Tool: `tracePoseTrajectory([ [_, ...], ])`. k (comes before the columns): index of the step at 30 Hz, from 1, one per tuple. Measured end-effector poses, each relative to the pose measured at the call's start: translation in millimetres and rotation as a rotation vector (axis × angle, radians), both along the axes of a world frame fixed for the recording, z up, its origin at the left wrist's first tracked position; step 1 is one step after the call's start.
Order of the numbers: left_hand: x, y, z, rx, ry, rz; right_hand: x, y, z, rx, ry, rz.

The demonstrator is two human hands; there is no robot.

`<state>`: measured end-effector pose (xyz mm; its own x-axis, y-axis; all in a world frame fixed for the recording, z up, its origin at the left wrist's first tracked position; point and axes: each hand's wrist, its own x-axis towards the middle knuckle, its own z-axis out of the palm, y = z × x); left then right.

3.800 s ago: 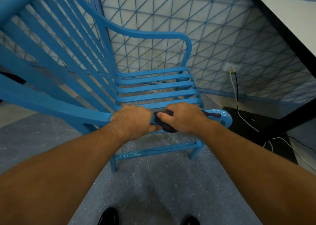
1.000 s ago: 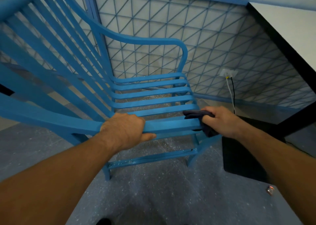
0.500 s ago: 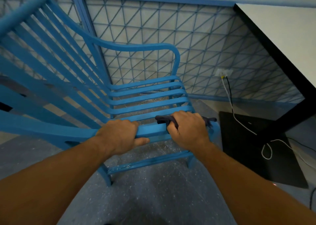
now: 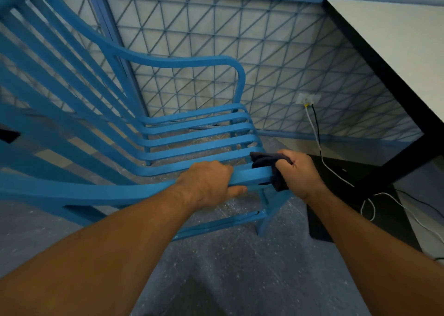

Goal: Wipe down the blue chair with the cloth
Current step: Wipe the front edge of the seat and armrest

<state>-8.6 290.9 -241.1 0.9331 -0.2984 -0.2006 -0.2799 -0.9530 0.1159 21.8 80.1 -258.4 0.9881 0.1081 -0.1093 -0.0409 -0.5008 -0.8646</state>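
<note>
The blue slatted chair (image 4: 192,133) stands in front of me, its high back at the left and its seat slats running toward a mesh fence. My left hand (image 4: 209,183) grips the near armrest (image 4: 101,192), fingers curled over the top and thumb underneath. My right hand (image 4: 299,171) holds a dark cloth (image 4: 269,164) wrapped over the front end of that same armrest, right of my left hand. Part of the cloth hangs below the armrest's tip.
A blue mesh fence (image 4: 252,39) runs behind the chair. A white-topped table with a black frame (image 4: 394,75) juts in at the right. A wall socket (image 4: 308,98) feeds white and black cables (image 4: 331,169) across a black mat (image 4: 355,195) on the grey floor.
My right hand has slid the cloth along the armrest, from next to my left hand out to the front end. My left hand keeps its grip in the same spot.
</note>
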Motion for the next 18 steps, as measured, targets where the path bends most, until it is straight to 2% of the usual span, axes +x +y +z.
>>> tracePoseTrajectory([
  [4, -2.1, 0.5, -1.8, 0.01, 0.007, -0.009, 2.9, -11.4, -5.8, 0.089, 0.059, -0.096],
  [6, -2.3, -0.5, -1.6, 0.014, 0.0, -0.006, -0.2, -8.6, -2.4, 0.063, 0.073, -0.052],
  [11, -3.0, -2.3, 1.0, -0.006, 0.015, 0.035, -5.8, 21.0, -3.8, -0.295, -0.12, 0.098],
  [15, -2.7, -2.1, 0.5, 0.001, 0.012, 0.033, -2.2, 10.8, -9.8, -0.127, -0.157, 0.033],
  [18, -2.2, -1.4, -2.2, 0.017, -0.002, 0.013, 2.0, -10.5, -19.9, 0.114, -0.05, -0.109],
])
